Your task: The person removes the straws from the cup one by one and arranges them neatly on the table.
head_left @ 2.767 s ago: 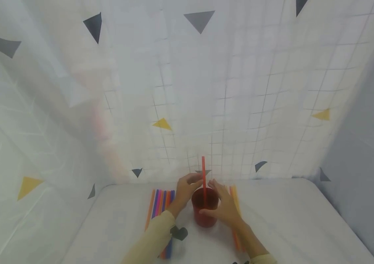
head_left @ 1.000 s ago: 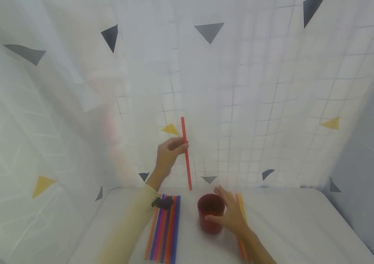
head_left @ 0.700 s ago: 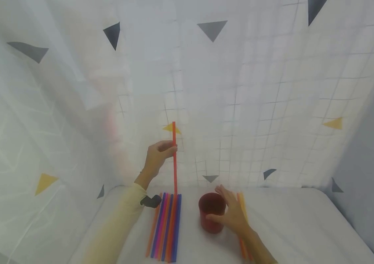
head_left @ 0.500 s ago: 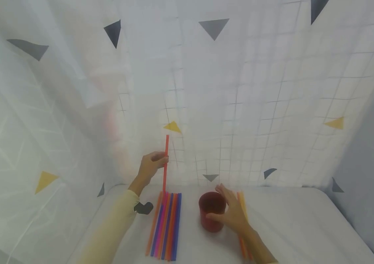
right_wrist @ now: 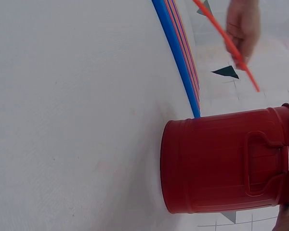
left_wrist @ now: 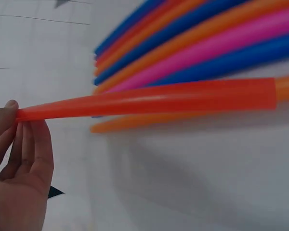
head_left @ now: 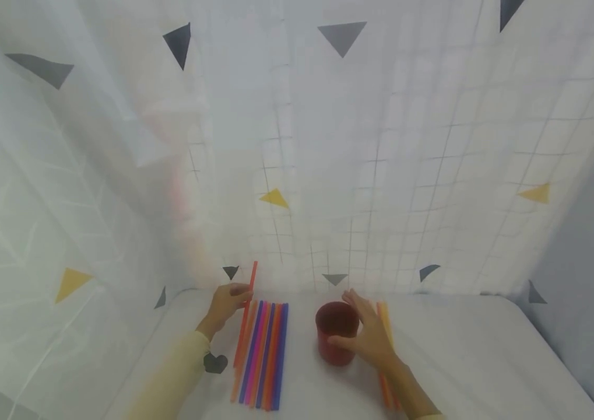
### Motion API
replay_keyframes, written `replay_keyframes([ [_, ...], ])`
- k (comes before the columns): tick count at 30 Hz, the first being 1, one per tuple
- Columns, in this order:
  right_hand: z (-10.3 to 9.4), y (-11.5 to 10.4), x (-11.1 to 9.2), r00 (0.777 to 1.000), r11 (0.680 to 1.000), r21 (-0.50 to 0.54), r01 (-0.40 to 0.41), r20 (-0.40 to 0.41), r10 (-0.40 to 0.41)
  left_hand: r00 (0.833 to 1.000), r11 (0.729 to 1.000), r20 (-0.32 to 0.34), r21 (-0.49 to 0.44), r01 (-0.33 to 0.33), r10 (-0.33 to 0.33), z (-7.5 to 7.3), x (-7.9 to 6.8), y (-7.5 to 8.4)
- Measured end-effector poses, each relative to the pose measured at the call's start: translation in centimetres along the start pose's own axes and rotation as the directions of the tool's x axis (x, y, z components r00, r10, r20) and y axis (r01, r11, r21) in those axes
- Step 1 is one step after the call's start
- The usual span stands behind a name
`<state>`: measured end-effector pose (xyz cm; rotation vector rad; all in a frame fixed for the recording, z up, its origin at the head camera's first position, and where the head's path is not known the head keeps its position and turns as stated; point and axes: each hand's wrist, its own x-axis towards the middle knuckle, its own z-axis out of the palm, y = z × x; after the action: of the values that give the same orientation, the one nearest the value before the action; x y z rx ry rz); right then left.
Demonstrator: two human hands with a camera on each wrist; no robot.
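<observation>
My left hand (head_left: 225,304) pinches an orange-red straw (left_wrist: 183,96) near its far end, thumb against fingertips. The straw slants over the table along the left edge of a row of blue, pink and orange straws (head_left: 261,356); in the left wrist view it overlaps one orange straw, and I cannot tell if they touch. A small red bucket (right_wrist: 216,163) with a side handle stands upright in the middle. My right hand (head_left: 372,338) holds it by the rim, thumb at the near side and fingers at the far side. The bucket's bottom inside is too dark to see.
Orange and yellow straws (head_left: 387,318) lie right of the bucket, partly hidden under my right forearm. The white table (head_left: 475,356) ends at a pale curtain (head_left: 407,146) with triangle prints, which also hangs at both sides.
My left hand has carried the orange-red straw up from the bucket, then leftward and down to the left side of the straw row. My right hand stays at the bucket.
</observation>
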<state>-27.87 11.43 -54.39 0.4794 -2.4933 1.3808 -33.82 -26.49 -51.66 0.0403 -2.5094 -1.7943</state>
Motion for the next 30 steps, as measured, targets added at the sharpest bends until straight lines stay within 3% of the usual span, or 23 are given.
replay_keyframes([
  [7, 0.0, -0.4, 0.2, 1.0, 1.0, 0.003, -0.01, 0.008, 0.01, 0.996, 0.996, -0.005, 0.001, 0.089, -0.089, -0.1, -0.9, -3.6],
  [14, -0.1, -0.6, 0.0, 0.999, 1.0, -0.005, -0.027, 0.031, 0.027, 0.985, 0.97, -0.063, 0.171, 0.171, -0.163, 0.0, -1.5, -5.7],
  [22, 0.1, -0.3, 0.0, 0.999, 0.999, -0.022, -0.027, 0.023, 0.027, 0.968, 0.932, -0.102, 0.264, 0.249, -0.23, 0.2, -1.8, -6.4],
  [30, 0.0, -0.3, 0.1, 1.0, 1.0, -0.007, -0.017, 0.023, 0.018, 0.97, 0.928, -0.089, 0.284, 0.243, -0.227, 0.0, -1.8, -6.3],
])
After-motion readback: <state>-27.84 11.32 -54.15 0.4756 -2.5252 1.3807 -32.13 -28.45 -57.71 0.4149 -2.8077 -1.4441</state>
